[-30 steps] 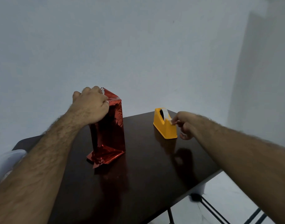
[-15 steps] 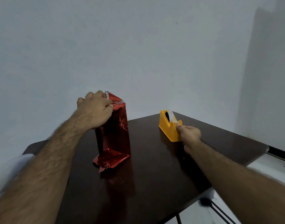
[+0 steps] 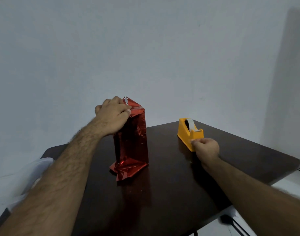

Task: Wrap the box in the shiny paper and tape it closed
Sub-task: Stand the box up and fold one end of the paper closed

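Box hidden under red paper; right hand grip on tape unclear.

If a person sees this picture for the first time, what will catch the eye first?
First the box in shiny red paper, standing upright at the middle of the dark table, with the left hand gripping its top. Next the yellow tape dispenser to its right, where the right hand pinches a piece of tape at the cutter end.
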The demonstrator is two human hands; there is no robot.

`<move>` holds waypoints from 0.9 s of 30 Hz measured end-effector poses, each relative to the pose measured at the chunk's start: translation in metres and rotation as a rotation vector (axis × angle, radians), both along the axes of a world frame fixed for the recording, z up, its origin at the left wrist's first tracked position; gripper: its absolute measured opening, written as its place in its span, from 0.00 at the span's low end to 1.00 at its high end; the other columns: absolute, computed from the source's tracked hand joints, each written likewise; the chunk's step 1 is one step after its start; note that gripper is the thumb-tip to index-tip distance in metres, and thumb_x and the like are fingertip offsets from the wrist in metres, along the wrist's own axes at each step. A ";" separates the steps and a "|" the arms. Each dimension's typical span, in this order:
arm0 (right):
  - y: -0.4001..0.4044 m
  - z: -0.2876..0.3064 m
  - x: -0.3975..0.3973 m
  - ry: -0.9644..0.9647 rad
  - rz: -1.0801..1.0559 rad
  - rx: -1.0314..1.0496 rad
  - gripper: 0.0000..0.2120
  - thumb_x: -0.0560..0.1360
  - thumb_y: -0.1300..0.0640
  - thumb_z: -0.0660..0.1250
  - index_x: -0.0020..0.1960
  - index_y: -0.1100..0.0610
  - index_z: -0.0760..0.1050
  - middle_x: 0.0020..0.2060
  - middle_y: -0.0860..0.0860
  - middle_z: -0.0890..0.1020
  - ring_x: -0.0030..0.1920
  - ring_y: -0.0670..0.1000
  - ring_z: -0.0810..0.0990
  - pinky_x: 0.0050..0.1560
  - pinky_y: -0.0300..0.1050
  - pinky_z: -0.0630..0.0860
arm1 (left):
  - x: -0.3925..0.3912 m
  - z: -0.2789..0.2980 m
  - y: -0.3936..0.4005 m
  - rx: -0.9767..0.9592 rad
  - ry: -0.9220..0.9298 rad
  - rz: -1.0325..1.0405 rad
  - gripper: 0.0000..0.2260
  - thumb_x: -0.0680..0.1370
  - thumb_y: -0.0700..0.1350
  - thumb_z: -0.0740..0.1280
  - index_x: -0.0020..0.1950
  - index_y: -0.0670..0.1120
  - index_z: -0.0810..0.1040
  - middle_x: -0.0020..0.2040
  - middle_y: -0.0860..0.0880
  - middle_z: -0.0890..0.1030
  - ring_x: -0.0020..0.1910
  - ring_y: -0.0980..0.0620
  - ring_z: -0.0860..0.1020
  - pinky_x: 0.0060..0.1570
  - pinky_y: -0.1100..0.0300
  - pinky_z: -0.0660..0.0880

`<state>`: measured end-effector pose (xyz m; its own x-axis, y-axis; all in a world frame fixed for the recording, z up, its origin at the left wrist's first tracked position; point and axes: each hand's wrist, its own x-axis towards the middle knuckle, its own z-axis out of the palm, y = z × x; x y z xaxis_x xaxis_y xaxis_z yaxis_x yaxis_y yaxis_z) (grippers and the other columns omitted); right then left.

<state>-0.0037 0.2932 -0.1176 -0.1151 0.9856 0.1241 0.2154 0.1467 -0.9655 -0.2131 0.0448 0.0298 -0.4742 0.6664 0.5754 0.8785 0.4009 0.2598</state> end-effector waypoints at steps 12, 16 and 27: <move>-0.079 0.153 -0.078 0.274 0.674 0.411 0.05 0.79 0.56 0.75 0.49 0.58 0.86 0.41 0.45 0.85 0.40 0.38 0.81 0.41 0.31 0.75 | 0.001 0.002 -0.002 -0.077 0.044 0.020 0.18 0.88 0.53 0.57 0.75 0.57 0.79 0.64 0.57 0.73 0.70 0.52 0.66 0.62 0.52 0.53; -0.081 0.194 -0.095 0.070 0.773 0.447 0.04 0.79 0.56 0.75 0.50 0.57 0.85 0.41 0.49 0.86 0.41 0.46 0.78 0.34 0.33 0.73 | 0.001 0.005 -0.003 -0.108 0.057 0.035 0.19 0.88 0.53 0.56 0.76 0.58 0.78 0.64 0.57 0.72 0.70 0.51 0.66 0.62 0.51 0.55; -0.087 0.217 -0.111 -0.457 0.773 0.310 0.06 0.77 0.58 0.76 0.53 0.55 0.87 0.43 0.49 0.84 0.41 0.47 0.72 0.38 0.44 0.68 | 0.002 0.006 -0.004 -0.126 0.037 0.019 0.19 0.87 0.53 0.56 0.77 0.59 0.76 0.61 0.59 0.70 0.69 0.53 0.66 0.64 0.51 0.55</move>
